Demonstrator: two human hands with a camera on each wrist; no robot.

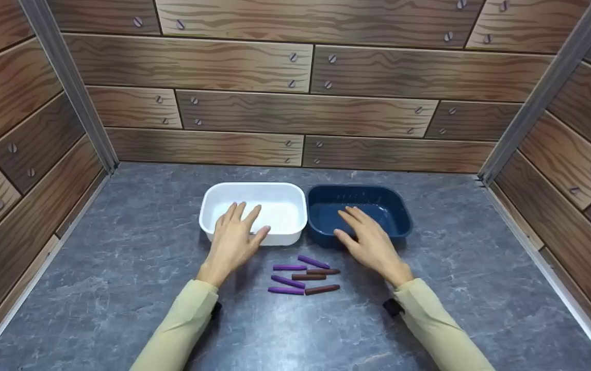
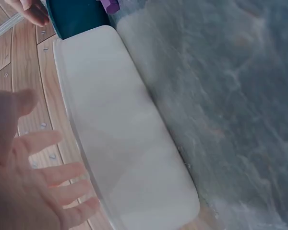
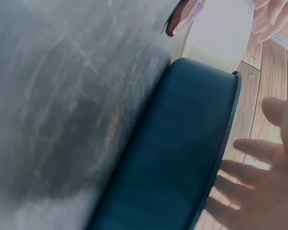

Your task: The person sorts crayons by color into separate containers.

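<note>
My left hand (image 1: 232,243), its fingers spread, hovers over the near side of a white bin (image 1: 289,238) and holds nothing. Over the near edge of a dark blue bin (image 1: 403,233) is my right hand (image 1: 374,246), fingers extended and likewise holding nothing. Between the wrists, on the grey surface, lie several purple crayons (image 1: 286,290) and three brown crayons (image 1: 322,289) in a loose cluster. The left wrist view shows the outer wall of the white bin (image 2: 115,120) beside the fingers; the right wrist view shows the blue bin's wall (image 3: 168,139) the same way.
Both bins stand side by side on a grey marbled tabletop (image 1: 94,288). Wood-patterned panels (image 1: 254,111) enclose the back and both sides, with metal posts (image 1: 76,87) at the corners. A small black object (image 1: 393,307) sits at the right cuff.
</note>
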